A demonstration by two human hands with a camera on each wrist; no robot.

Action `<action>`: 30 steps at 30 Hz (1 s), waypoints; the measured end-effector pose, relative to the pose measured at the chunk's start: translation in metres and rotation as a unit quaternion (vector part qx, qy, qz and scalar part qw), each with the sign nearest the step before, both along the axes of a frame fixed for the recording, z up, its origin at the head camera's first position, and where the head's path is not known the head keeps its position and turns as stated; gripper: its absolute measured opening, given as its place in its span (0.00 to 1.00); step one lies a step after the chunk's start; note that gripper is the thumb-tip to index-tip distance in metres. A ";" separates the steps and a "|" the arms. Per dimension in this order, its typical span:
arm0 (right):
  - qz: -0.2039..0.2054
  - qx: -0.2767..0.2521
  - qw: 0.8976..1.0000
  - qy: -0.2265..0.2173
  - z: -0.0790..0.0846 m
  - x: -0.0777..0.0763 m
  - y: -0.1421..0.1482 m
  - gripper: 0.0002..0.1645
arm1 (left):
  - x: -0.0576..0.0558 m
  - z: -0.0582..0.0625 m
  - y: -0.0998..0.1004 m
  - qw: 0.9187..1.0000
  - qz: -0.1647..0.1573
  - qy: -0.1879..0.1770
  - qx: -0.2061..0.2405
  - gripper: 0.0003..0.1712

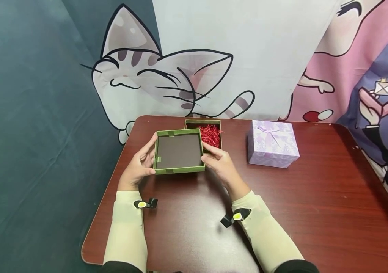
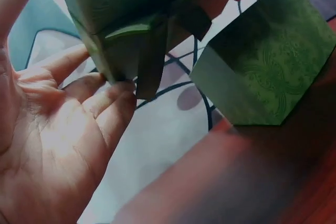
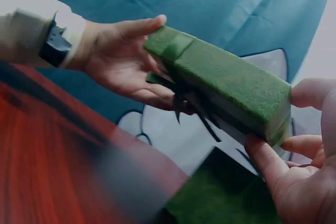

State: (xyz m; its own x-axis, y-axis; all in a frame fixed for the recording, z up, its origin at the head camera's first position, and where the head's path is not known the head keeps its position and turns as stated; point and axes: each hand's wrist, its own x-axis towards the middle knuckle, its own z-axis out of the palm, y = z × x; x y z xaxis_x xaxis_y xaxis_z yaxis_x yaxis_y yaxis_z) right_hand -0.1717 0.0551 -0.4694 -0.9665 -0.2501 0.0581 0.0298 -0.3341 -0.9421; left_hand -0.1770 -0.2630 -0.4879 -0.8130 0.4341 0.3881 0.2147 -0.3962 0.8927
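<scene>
Both hands hold a green gift box lid (image 1: pixel 179 151) above the table, its dark, shallow inside turned toward the head camera. My left hand (image 1: pixel 135 168) grips the left side, with the thumb at the near corner and fingers along the edge. On the opposite side, my right hand (image 1: pixel 222 167) pinches the rim between thumb and fingers. A dark green ribbon (image 2: pixel 152 64) hangs from the lid's underside in the left wrist view. Behind the lid stands the open green box (image 2: pixel 275 72), partly hidden in the head view, with red shredded paper (image 1: pixel 211 135) inside.
A lilac patterned gift box (image 1: pixel 273 142) with a bow on top stands to the right on the brown table (image 1: pixel 320 197). Cartoon-printed cloth (image 1: pixel 194 34) hangs right behind the table's far edge, and a dark green curtain (image 1: pixel 33 151) hangs at the left.
</scene>
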 end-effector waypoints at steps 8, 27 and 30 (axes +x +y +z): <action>-0.005 0.062 0.997 0.039 -0.011 0.000 -0.040 0.37 | 0.005 -0.015 -0.025 0.996 0.050 -0.047 0.058 0.74; -0.047 0.184 0.975 0.115 -0.052 0.008 -0.102 0.39 | 0.005 -0.031 -0.056 0.960 0.202 -0.149 -0.126 0.49; -0.058 0.206 0.971 0.104 -0.059 0.006 -0.102 0.38 | 0.002 -0.034 -0.050 0.950 0.217 -0.158 -0.163 0.48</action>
